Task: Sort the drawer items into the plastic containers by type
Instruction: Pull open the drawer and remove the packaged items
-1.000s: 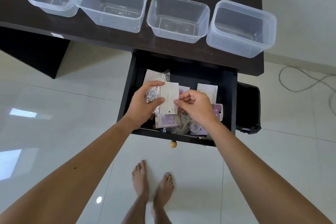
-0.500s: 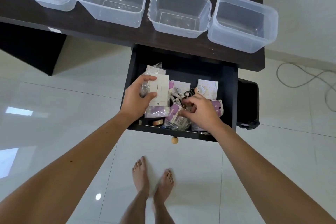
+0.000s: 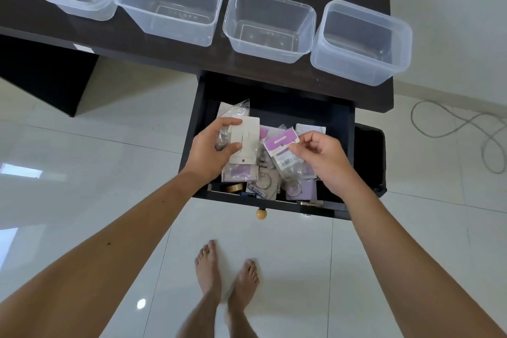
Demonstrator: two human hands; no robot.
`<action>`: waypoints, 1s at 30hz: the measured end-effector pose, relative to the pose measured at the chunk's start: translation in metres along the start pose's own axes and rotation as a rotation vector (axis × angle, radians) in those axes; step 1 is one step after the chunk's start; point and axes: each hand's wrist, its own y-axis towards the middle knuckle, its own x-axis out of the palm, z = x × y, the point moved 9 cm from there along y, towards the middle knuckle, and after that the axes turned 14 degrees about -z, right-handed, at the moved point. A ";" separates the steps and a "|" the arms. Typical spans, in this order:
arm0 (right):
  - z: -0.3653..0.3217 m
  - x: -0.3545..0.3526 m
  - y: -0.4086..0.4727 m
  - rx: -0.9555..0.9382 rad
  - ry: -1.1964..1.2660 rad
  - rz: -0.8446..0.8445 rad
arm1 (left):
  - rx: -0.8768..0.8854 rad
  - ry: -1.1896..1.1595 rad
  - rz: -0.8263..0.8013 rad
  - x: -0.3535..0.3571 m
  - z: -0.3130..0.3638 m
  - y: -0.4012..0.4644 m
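Containers open-topped; drawer back seemingly bare.

White lettering "TERNOX" on a small dark blue strip-shaped packet near the open drawer's front edge, other printing too blurred to read

Four clear plastic containers on desk, one open drawer, two hands, two bare feet, one floor cable
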 end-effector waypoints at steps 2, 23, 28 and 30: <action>-0.003 0.005 0.003 -0.012 0.083 0.013 | 0.030 -0.035 -0.030 0.007 0.005 0.001; -0.003 -0.028 0.021 0.074 -0.573 -0.156 | 0.031 -0.097 -0.036 0.011 -0.006 0.003; 0.013 -0.019 0.030 0.140 -0.876 -0.292 | 0.035 -0.121 -0.035 0.005 -0.006 0.002; 0.016 -0.016 0.031 0.136 -0.933 -0.303 | 0.027 -0.129 -0.034 0.004 -0.007 0.001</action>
